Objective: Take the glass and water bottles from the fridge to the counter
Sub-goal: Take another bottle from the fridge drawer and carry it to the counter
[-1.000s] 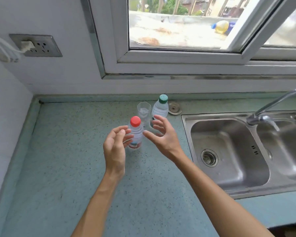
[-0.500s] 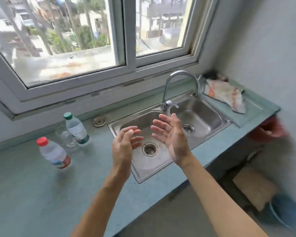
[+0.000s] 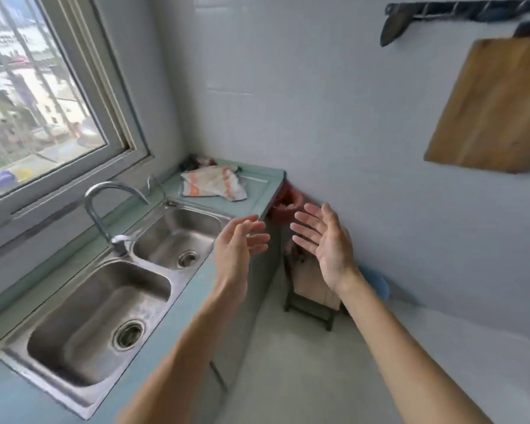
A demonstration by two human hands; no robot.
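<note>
My left hand (image 3: 236, 249) is raised in front of me, over the right edge of the blue-green counter (image 3: 193, 304), fingers spread and empty. To its right my right hand (image 3: 325, 240) is held up above the floor, palm facing left, fingers apart, holding nothing. The two hands face each other a short gap apart. The glass, the two water bottles and the fridge are out of view.
A steel double sink (image 3: 104, 289) with a curved tap (image 3: 104, 206) fills the counter under the window (image 3: 37, 96). A striped cloth (image 3: 214, 185) lies at the counter's far end. A wooden stool (image 3: 312, 289) stands on the floor by the wall. A cutting board (image 3: 493, 108) hangs on the right wall.
My view has swung right, away from the bottles and glass on the counter; they have left the frame. Both empty hands moved right with it, staying open and facing each other.
</note>
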